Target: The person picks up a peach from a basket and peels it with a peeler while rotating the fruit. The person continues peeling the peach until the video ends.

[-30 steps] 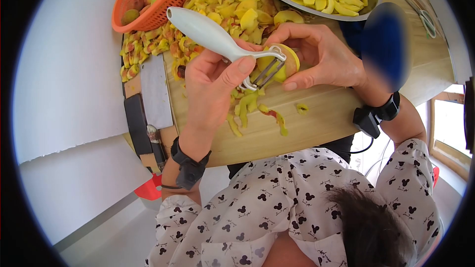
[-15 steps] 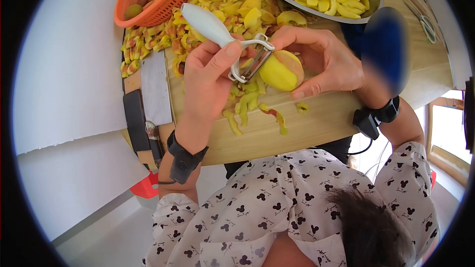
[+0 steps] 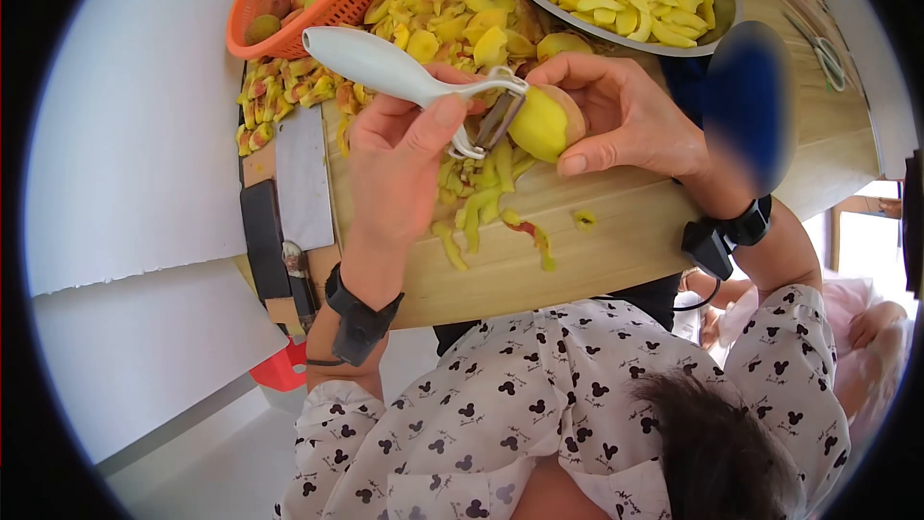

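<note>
In my left hand (image 3: 399, 149) is a white-handled peeler (image 3: 371, 63), my fingers wrapped round the lower part of its handle. The peeler's metal blade lies against a partly peeled yellow peach (image 3: 541, 125). My right hand (image 3: 630, 125) grips this peach from its right side, thumb below and fingers above. Bare yellow flesh faces the blade, and some skin shows on the side toward my right palm. Just below the hands, strips of peel (image 3: 476, 207) lie on the wooden table (image 3: 597, 250).
An orange basket (image 3: 313, 10) of whole fruit stands at the back left, beside a large heap of peelings (image 3: 472, 14). A metal bowl (image 3: 727, 14) holds yellow slices. A cleaver (image 3: 303, 178) lies at the left, scissors (image 3: 828, 58) at the right. Another person (image 3: 857, 327) is at the lower right.
The peeler's handle has tipped lower toward the left. The peach has turned in my right hand, showing its peeled side more to the left. Another person has come into view at the lower right.
</note>
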`<move>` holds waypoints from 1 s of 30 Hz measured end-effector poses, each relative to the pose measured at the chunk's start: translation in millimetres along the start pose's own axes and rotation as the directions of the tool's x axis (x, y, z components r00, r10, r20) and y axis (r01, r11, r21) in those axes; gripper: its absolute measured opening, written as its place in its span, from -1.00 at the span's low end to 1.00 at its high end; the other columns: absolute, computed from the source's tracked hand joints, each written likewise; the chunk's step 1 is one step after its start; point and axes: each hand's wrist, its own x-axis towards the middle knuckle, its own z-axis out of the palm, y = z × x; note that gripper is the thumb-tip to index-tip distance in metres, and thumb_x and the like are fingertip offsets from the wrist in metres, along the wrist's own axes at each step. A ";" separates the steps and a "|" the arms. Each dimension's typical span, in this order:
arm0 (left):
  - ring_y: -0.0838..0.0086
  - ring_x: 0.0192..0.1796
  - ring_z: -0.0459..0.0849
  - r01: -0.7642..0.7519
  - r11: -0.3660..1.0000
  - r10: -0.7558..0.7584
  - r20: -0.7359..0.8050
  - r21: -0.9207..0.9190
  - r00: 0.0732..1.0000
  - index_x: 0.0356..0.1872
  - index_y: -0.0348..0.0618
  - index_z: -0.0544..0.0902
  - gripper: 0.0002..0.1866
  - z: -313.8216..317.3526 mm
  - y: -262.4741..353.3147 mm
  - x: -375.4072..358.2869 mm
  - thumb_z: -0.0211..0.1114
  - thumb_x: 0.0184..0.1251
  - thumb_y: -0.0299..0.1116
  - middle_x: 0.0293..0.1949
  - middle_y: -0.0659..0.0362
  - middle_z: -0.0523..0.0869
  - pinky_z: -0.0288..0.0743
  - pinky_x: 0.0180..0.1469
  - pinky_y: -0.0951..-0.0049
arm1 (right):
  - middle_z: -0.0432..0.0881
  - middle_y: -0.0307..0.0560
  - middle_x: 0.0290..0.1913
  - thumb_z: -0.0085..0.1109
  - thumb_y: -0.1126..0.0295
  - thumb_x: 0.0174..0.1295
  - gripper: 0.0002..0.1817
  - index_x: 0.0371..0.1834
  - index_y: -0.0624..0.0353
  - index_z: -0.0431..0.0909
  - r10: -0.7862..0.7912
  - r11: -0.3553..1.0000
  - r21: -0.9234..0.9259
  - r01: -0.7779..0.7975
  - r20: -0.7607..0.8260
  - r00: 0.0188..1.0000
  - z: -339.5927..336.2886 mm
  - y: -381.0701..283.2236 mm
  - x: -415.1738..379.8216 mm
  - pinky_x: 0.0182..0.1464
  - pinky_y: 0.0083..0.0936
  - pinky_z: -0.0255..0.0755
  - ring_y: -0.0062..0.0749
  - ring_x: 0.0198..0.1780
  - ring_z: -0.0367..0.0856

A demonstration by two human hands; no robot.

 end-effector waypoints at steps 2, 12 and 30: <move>0.45 -0.04 0.62 -0.006 0.999 0.004 0.036 0.037 0.999 -0.06 -0.32 0.58 -0.74 2.7 0.2 -1.9 0.32 0.24 -0.48 -0.09 0.12 0.66 0.47 0.08 0.43 | 0.54 -0.20 -0.06 0.45 0.51 -0.03 -0.49 0.00 0.25 0.43 0.002 1.000 0.007 -0.002 -0.015 1.000 0.7 -0.7 1.2 0.05 -0.63 0.47 -0.62 -0.04 0.53; 0.58 -0.09 0.62 0.053 0.994 -0.061 0.071 0.099 0.996 -0.01 -0.30 0.55 -0.65 7.8 -2.4 -6.1 0.38 0.17 -0.50 -0.13 0.19 0.66 0.51 -0.04 0.56 | 0.51 -0.16 -0.04 0.46 0.55 -0.06 -0.48 -0.03 0.26 0.40 -0.025 0.998 -0.060 0.020 -0.071 0.997 4.0 1.4 6.8 0.06 -0.60 0.49 -0.59 -0.02 0.51; 0.52 -0.06 0.61 0.117 0.992 -0.115 0.038 -0.050 0.993 -0.08 -0.30 0.60 -0.72 -3.7 -2.4 -3.0 0.36 0.21 -0.45 -0.09 0.11 0.68 0.45 0.06 0.53 | 0.51 -0.14 0.02 0.45 0.51 -0.03 -0.43 0.06 0.25 0.37 -0.021 1.000 0.012 0.020 0.049 0.999 0.0 1.5 8.1 0.10 -0.59 0.46 -0.56 0.03 0.50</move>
